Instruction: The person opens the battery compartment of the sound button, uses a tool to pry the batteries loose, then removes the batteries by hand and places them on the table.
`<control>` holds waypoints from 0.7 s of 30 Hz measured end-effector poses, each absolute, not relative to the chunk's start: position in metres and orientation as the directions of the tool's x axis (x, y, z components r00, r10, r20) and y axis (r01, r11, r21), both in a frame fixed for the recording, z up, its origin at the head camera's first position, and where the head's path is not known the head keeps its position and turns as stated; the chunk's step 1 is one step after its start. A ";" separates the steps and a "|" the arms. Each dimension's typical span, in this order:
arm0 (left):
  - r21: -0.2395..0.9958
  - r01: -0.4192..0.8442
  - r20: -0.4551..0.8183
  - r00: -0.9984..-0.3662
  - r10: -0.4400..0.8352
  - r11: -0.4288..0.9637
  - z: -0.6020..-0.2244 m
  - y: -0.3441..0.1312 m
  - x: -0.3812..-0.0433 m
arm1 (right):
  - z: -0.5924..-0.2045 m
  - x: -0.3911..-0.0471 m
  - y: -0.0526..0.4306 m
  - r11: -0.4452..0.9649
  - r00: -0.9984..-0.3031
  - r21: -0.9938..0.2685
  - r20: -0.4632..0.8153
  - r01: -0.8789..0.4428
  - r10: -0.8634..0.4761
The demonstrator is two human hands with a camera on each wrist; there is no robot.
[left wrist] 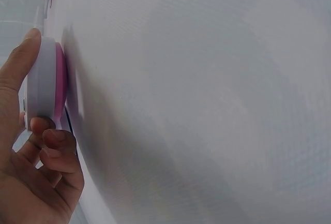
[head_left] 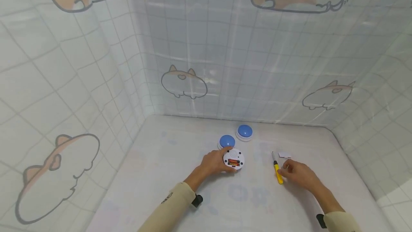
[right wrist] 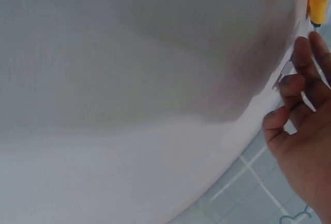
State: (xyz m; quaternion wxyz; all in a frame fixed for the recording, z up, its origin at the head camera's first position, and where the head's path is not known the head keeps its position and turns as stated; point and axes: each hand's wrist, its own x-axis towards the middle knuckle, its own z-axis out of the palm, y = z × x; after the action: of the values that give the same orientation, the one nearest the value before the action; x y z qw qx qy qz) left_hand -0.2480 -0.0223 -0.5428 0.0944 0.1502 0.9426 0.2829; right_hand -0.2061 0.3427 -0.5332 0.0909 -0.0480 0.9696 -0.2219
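My left hand [head_left: 215, 162] grips a round white push-button device [head_left: 238, 153] by its rim. Its underside faces up in the head view, with batteries [head_left: 233, 162] showing in an uncovered compartment. The left wrist view shows the device's pink dome [left wrist: 61, 81] turned down toward the table. My right hand [head_left: 299, 174] hovers with loosely curled fingers beside a yellow-handled screwdriver [head_left: 278, 173], fingertips right at the handle. Nothing shows between those fingers. Just beyond them lies a small white flat piece [head_left: 284, 155].
Two blue-domed white buttons, a nearer one [head_left: 227, 141] and a farther one [head_left: 244, 132], sit behind the held device. The pale table [head_left: 180, 135] is bounded at the back and sides by a hanging sheet [head_left: 225, 63] with a grid and animal drawings.
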 end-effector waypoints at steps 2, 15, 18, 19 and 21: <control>0.559 0.230 -0.092 -0.938 0.335 0.797 -0.542 -0.023 -0.248 | -0.532 -0.203 0.340 0.908 -0.975 -0.419 -0.188 -0.031 -0.120; 0.560 0.238 -0.073 -0.940 0.333 0.794 -0.546 -0.023 -0.246 | -0.534 -0.202 0.327 0.944 -0.968 -0.331 -0.240 0.010 -0.074; 0.559 0.240 -0.071 -0.940 0.335 0.794 -0.547 -0.023 -0.247 | -0.535 -0.203 0.326 0.944 -0.970 -0.331 -0.224 -0.016 -0.094; 0.557 0.242 -0.070 -0.940 0.335 0.795 -0.547 -0.023 -0.247 | -0.535 -0.203 0.326 0.944 -0.971 -0.330 -0.217 -0.024 -0.100; 0.553 0.246 -0.067 -0.939 0.337 0.796 -0.547 -0.023 -0.248 | -0.537 -0.204 0.326 0.943 -0.973 -0.332 -0.208 -0.028 -0.102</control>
State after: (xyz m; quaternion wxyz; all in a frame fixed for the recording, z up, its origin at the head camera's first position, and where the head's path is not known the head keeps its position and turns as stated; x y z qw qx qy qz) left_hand -0.2477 -0.0235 -0.5473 0.0814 0.1543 0.9441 0.2797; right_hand -0.2041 0.3264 -0.5366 0.1116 -0.0332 0.9793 -0.1657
